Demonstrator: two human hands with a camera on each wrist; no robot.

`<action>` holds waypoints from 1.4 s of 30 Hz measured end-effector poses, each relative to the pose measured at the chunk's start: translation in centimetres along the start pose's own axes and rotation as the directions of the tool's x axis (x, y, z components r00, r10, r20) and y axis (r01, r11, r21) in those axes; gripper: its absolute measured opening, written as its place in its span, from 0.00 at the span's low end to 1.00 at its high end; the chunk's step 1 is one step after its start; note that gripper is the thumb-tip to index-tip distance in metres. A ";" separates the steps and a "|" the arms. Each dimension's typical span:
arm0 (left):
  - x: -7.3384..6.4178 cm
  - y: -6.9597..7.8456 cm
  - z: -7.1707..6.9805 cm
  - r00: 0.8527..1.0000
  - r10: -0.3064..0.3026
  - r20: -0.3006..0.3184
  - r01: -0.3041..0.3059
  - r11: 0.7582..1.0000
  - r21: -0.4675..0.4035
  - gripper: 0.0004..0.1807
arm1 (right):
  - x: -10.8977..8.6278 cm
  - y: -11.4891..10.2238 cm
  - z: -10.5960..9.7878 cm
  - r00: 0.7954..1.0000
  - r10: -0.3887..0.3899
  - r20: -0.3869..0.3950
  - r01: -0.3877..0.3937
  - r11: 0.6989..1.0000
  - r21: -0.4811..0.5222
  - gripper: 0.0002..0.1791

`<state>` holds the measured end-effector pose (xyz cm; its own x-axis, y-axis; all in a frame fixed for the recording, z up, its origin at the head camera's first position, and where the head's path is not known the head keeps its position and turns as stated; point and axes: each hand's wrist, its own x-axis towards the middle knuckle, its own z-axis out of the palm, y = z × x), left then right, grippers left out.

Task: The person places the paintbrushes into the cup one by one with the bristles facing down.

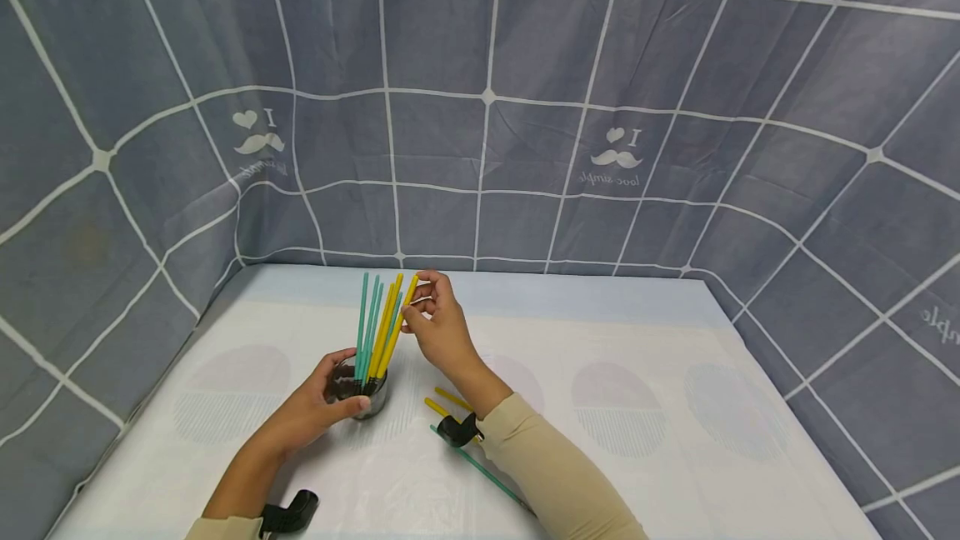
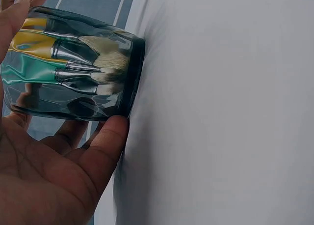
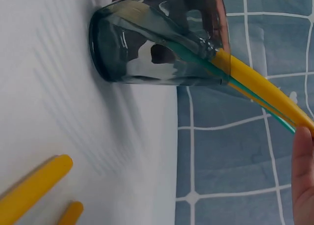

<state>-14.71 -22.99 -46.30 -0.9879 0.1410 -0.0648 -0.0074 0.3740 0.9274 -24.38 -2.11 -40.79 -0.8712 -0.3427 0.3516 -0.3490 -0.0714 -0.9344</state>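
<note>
A smoky see-through glass (image 1: 377,398) stands on the white table, bristle ends of several paintbrushes (image 2: 105,63) down inside it. Their turquoise and yellow handles lean out over the rim. My left hand (image 1: 303,408) grips the glass from the left, thumb in front and fingers around the far side. Above the rim, my right hand (image 1: 444,332) pinches a yellow-handled paintbrush (image 3: 265,90) near its top between thumb and fingers. That paintbrush slants to the right, its lower end in the glass.
Two yellow-handled brushes (image 1: 435,407) and a thin turquoise-handled brush (image 1: 487,473) lie on the table under the right forearm, which partly hides them. A grey curtain (image 1: 442,140) with white grid lines stands behind the table (image 1: 637,482) and along its sides.
</note>
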 end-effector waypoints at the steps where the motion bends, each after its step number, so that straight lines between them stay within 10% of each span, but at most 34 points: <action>1: 0.0 0.0 0.0 1.000 -0.002 0.000 0.002 1.000 0.003 0.44 | 0.0 0.1 0.0 1.000 0.002 0.007 -0.002 1.000 0.000 0.26; 21: 0.0 0.1 -0.1 1.000 -0.006 0.009 0.006 1.000 0.005 0.45 | -1.0 1.2 -3.7 0.970 0.209 0.125 -0.179 0.960 -0.215 0.15; 27: 0.2 -0.2 0.2 1.000 -0.014 0.003 0.014 1.000 0.015 0.45 | -1.6 2.4 -5.0 0.922 0.311 0.230 -0.247 0.932 -0.266 0.16; 35: 0.3 -0.3 0.3 0.999 -0.032 0.002 0.032 0.999 0.001 0.45 | -2.9 2.6 -6.6 0.803 0.419 0.424 -0.263 0.887 -0.379 0.21; 42: 0.1 -0.2 0.0 1.000 -0.025 0.011 0.025 1.000 -0.010 0.45 | -3.4 2.4 -7.5 0.780 0.439 0.446 -0.171 0.835 -0.523 0.21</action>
<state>-14.82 -23.03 -46.46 -0.9856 0.1416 -0.0921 -0.0339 0.3680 0.9292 -24.86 5.89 -43.80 -0.6783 -0.7167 -0.1620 -0.3230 0.4889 -0.8104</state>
